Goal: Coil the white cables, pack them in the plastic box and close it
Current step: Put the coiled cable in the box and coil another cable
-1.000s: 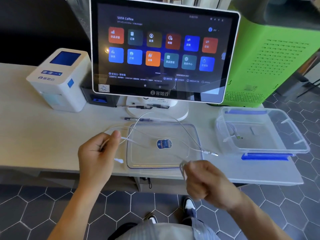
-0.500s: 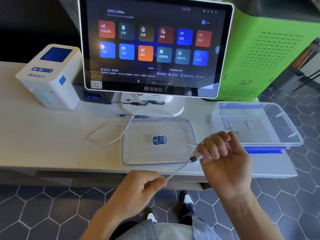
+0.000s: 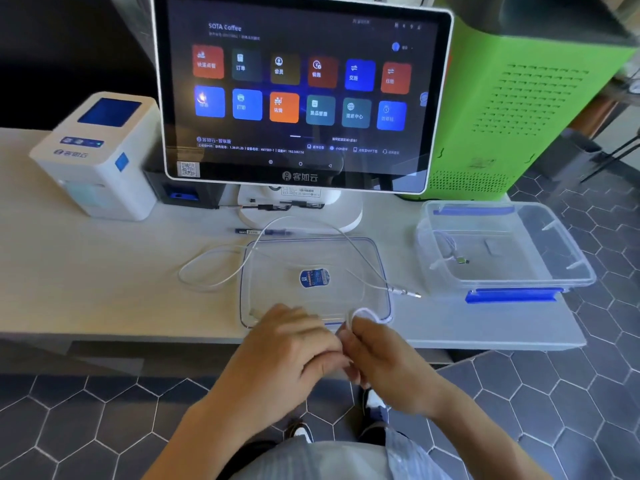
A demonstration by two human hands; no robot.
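A white cable lies in loose loops on the table and across the clear lid, its metal plug resting just right of the lid. My left hand and my right hand meet at the table's front edge, both pinched on the cable's near end. A small white loop stands up above my right fingers. The clear plastic box with blue clips sits open at the right, with another coiled white cable inside.
A touchscreen terminal on a white stand rises behind the lid, with a pen at its foot. A white receipt printer stands at the left and a green machine at the back right. Hexagon floor tiles lie below.
My hands have come together at the front edge of the lid, and a small loop has formed at my right fingers. The plug that my right hand held now lies on the table.
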